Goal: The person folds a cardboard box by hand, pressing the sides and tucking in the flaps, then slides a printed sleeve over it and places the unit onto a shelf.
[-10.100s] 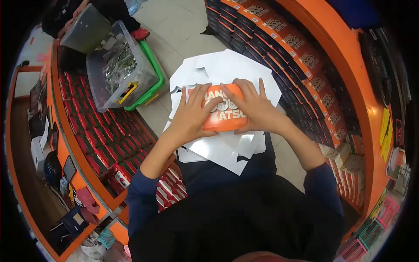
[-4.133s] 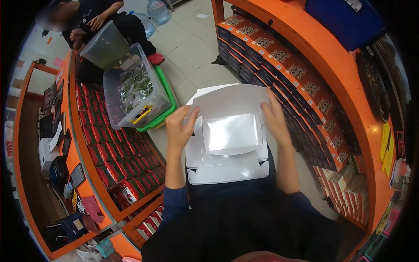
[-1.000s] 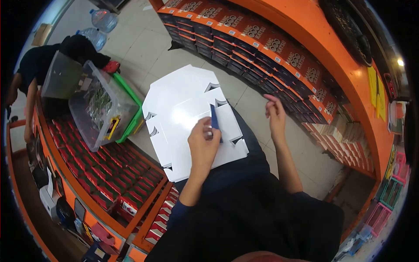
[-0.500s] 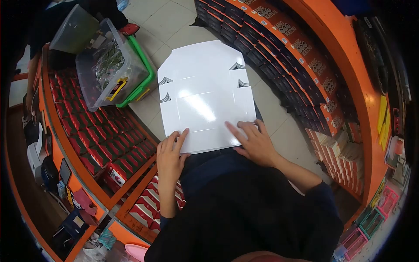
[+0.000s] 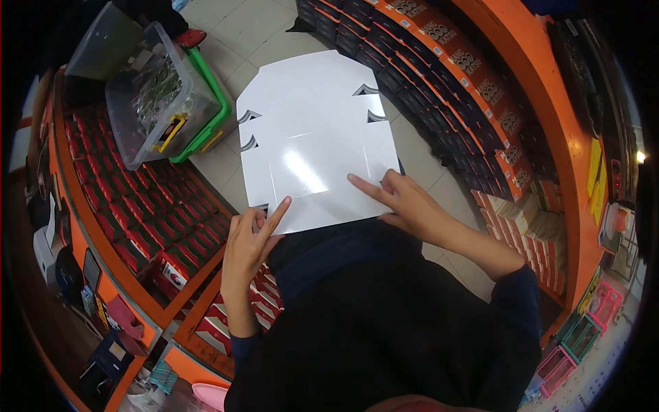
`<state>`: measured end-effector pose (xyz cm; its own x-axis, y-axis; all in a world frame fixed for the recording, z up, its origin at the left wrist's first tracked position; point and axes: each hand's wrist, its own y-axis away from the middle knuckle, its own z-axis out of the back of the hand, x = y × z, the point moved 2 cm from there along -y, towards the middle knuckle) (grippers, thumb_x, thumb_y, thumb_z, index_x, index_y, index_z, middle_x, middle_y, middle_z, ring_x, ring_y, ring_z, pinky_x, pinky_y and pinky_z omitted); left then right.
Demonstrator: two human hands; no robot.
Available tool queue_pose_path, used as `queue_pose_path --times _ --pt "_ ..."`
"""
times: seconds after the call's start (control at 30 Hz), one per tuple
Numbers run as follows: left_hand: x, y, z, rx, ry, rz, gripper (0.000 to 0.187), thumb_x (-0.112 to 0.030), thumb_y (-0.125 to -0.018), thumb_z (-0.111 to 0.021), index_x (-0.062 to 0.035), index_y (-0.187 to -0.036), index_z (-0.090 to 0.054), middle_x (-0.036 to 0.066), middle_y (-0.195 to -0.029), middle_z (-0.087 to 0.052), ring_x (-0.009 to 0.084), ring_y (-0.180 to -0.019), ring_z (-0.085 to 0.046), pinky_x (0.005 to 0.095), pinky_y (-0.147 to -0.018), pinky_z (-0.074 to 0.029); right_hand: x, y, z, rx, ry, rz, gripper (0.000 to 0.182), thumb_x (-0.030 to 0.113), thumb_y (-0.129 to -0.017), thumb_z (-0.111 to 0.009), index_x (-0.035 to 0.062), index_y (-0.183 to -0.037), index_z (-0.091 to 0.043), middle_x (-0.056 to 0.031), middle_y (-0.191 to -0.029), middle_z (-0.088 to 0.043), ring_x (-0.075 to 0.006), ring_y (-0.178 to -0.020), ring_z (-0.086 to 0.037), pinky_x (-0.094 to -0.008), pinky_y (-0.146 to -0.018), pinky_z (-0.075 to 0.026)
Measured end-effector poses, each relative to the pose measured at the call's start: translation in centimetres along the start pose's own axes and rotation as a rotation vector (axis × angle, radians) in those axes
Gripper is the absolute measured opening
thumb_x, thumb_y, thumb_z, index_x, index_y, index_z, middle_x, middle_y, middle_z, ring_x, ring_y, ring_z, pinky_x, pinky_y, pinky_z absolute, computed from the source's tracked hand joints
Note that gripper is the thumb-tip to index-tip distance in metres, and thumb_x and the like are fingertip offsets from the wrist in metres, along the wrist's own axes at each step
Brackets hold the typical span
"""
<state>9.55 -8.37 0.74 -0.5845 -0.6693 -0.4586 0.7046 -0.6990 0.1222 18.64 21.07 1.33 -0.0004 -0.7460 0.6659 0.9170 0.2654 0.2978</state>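
A stack of glossy white flat cardboard box blanks (image 5: 302,123) lies across my lap, layered edges showing in the side notches and faint crease lines on the top sheet. My left hand (image 5: 248,242) is at its near left corner, index finger stretched onto the top blank beside a crease, thumb along the near edge, other fingers bent. On the near right side, my right hand (image 5: 409,204) has its index finger extended over the sheet and its thumb near the edge; its other fingers are partly curled. Neither hand visibly grips a sheet.
Rows of red and dark boxes (image 5: 147,206) fill the left shelf. Orange and black printed boxes (image 5: 439,89) are stacked at right. A clear plastic bin (image 5: 123,130) with a green lid (image 5: 209,103) stands upper left, near another person's red shoe (image 5: 191,38).
The view has shifted slightly, moving the surroundings a little left and up. My left hand's other fingers have bent, leaving the index finger stretched out; the right index finger still points across the blank.
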Motion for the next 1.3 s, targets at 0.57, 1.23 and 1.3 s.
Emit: queue_pose_path --times 0.57,1.23,1.3 --pt "-1.6 1.1 0.3 -0.355 -0.346 -0.347 0.062 -0.047 -0.075 -0.072 -0.015 -0.127 -0.067 0.002 -0.095 -0.058 0.0143 -0.085 -0.057 0.0289 -0.069 -0.036 1.3 1.7 1.2 -0.319 0.43 0.242 0.066 0.002 -0.062 -0.068 0.0068 -0.127 -0.061 -0.0103 -0.114 -0.058 -0.0305 -0.098 -0.054 -0.0405 -0.086 -0.047" --pt "1.9 -8.2 0.1 0.184 0.103 -0.192 0.011 -0.012 -0.09 -0.059 -0.0045 -0.091 -0.066 0.012 -0.076 -0.069 0.0306 -0.074 -0.061 0.0375 -0.079 -0.04 -4.3 -7.8 3.1 0.374 -0.092 -0.2 0.031 0.023 -0.07 -0.085 0.0063 -0.095 -0.076 -0.0106 -0.08 -0.07 -0.0244 -0.075 -0.068 -0.0347 -0.069 -0.05" --pt "1.5 -7.3 1.4 0.075 0.173 -0.324 0.013 -0.015 -0.087 -0.064 -0.0036 -0.094 -0.066 0.014 -0.073 -0.065 0.0311 -0.072 -0.059 0.0377 -0.079 -0.04 -4.4 -5.6 4.7 0.328 -0.227 0.076 0.038 0.024 -0.07 -0.084 0.0091 -0.104 -0.075 -0.0078 -0.095 -0.072 -0.0248 -0.087 -0.068 -0.0368 -0.083 -0.05"
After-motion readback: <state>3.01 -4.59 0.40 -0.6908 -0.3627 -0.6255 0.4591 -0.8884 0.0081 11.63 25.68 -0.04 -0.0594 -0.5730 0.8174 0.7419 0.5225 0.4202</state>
